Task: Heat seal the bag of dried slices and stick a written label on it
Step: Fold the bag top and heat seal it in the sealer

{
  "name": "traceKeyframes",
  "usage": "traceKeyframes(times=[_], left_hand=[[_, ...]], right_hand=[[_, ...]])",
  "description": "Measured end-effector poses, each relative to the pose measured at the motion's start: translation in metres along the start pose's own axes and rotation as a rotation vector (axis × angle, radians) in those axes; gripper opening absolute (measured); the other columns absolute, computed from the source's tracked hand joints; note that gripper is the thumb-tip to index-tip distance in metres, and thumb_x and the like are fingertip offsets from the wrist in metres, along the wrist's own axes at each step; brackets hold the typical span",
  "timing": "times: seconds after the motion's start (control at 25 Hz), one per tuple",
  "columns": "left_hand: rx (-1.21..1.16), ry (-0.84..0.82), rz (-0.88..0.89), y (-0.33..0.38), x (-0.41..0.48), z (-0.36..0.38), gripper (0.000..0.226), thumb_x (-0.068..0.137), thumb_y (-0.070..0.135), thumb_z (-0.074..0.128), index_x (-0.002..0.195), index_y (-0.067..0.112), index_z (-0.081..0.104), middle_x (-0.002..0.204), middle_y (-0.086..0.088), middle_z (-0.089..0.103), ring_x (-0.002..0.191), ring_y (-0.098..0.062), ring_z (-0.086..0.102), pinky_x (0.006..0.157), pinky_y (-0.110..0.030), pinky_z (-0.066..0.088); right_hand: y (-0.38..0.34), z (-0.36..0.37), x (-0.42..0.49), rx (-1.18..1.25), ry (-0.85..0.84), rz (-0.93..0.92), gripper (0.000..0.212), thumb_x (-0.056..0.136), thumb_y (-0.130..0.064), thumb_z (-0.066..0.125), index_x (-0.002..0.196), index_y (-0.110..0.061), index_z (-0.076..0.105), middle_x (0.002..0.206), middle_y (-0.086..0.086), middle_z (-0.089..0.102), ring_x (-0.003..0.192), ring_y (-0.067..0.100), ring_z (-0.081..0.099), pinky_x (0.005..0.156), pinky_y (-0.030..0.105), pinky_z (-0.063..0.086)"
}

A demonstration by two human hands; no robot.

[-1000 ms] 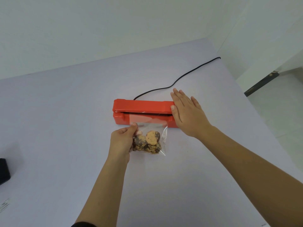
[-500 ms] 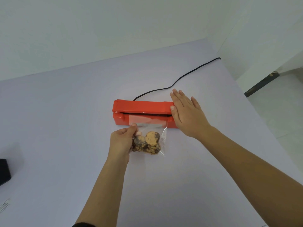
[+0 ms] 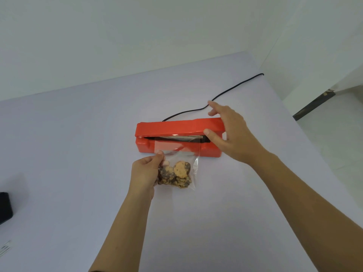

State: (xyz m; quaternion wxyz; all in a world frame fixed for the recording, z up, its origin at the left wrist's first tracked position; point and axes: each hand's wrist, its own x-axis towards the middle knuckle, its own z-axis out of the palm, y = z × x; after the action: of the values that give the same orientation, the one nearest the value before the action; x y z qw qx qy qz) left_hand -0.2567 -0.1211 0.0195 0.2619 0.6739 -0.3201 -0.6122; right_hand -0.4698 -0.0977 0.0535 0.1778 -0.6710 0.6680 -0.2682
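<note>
The sealing step is being carried out. The bag [image 3: 177, 163] of dried slices [image 3: 175, 174] is lying on the table [image 3: 78, 154], its mouth being held between the sealer [image 3: 179, 137] bars. Its left edge is being pinched by the left hand [image 3: 146, 171]. The lid's right end is being gripped by the right hand [image 3: 230, 132], fingers loosely spread. Next, probably, the bag is to be drawn out for labelling.

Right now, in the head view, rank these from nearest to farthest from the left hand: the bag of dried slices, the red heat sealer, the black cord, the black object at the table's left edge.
1. bag of dried slices: pinched in the left hand.
2. red heat sealer: just beyond it.
3. black cord: behind the sealer, running right.
4. black object: far left edge.
</note>
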Motion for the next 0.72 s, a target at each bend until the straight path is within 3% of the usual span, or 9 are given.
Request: traceKeyframes(times=[0.08,0.2,0.36,0.44,0.52,0.6,0.64,0.72], left_hand=[[-0.001,-0.004,0.013,0.000,-0.001,-0.001,0.025,0.088,0.028,0.062,0.068,0.014,0.065,0.062,0.001,0.069,0.062,-0.015,0.063,0.062,-0.028,0.051],[0.004,-0.013,0.021,0.001,-0.002,-0.001,0.025,0.089,0.026,0.060,0.068,0.013,0.065,0.072,-0.005,0.069,0.068,-0.019,0.065,0.065,-0.030,0.053],[0.014,-0.018,0.017,-0.001,-0.001,-0.002,0.025,0.088,0.029,0.062,0.070,0.012,0.067,0.085,-0.015,0.071,0.082,-0.030,0.066,0.078,-0.041,0.054],[0.015,-0.015,0.019,-0.002,-0.001,-0.002,0.026,0.088,0.029,0.061,0.071,0.012,0.068,0.089,-0.017,0.072,0.086,-0.032,0.067,0.080,-0.042,0.055],[0.014,-0.013,0.024,-0.003,0.000,-0.002,0.027,0.088,0.029,0.061,0.069,0.011,0.067,0.086,-0.015,0.072,0.085,-0.032,0.067,0.081,-0.043,0.055],[0.017,-0.009,0.024,-0.004,0.002,-0.001,0.028,0.088,0.030,0.061,0.067,0.012,0.067,0.081,-0.012,0.071,0.082,-0.029,0.065,0.081,-0.043,0.055],[0.023,-0.008,0.026,-0.005,0.004,0.000,0.029,0.088,0.031,0.061,0.067,0.013,0.067,0.078,-0.010,0.070,0.079,-0.027,0.065,0.082,-0.043,0.055],[0.025,-0.012,0.034,-0.008,0.007,-0.001,0.030,0.088,0.032,0.061,0.067,0.013,0.067,0.074,-0.007,0.069,0.077,-0.025,0.064,0.083,-0.043,0.054]], right_hand=[[-0.014,-0.011,0.007,0.169,0.071,0.037,0.063,0.082,-0.037,0.065,0.135,-0.026,0.032,0.110,-0.009,0.054,0.104,0.006,0.050,0.102,0.028,0.036],[-0.042,-0.021,0.023,0.373,0.164,0.111,0.068,0.069,-0.040,0.078,0.123,-0.029,0.039,0.098,-0.008,0.056,0.102,0.005,0.053,0.091,0.007,0.035],[-0.087,-0.020,0.047,0.495,0.223,0.020,0.064,0.066,-0.035,0.082,0.115,-0.029,0.041,0.094,-0.013,0.061,0.102,0.000,0.055,0.096,0.013,0.034],[-0.109,-0.018,0.059,0.570,0.117,-0.062,0.060,0.077,-0.033,0.073,0.125,-0.028,0.037,0.108,-0.012,0.065,0.114,-0.001,0.052,0.105,0.025,0.031],[-0.124,-0.015,0.068,0.653,-0.140,-0.155,0.056,0.091,-0.028,0.056,0.139,-0.026,0.026,0.132,-0.005,0.057,0.130,0.002,0.040,0.112,0.032,0.025],[-0.120,-0.015,0.073,0.785,-0.242,-0.181,0.052,0.096,-0.021,0.044,0.142,-0.026,0.022,0.142,0.000,0.046,0.134,0.004,0.034,0.110,0.023,0.028],[-0.111,-0.016,0.072,0.848,-0.158,-0.138,0.047,0.096,-0.019,0.043,0.139,-0.025,0.027,0.139,0.000,0.048,0.131,0.005,0.038,0.105,0.018,0.033],[-0.085,-0.013,0.059,0.828,0.217,0.083,0.031,0.092,-0.019,0.050,0.122,-0.024,0.047,0.114,-0.005,0.061,0.112,0.006,0.054,0.092,0.018,0.042]])
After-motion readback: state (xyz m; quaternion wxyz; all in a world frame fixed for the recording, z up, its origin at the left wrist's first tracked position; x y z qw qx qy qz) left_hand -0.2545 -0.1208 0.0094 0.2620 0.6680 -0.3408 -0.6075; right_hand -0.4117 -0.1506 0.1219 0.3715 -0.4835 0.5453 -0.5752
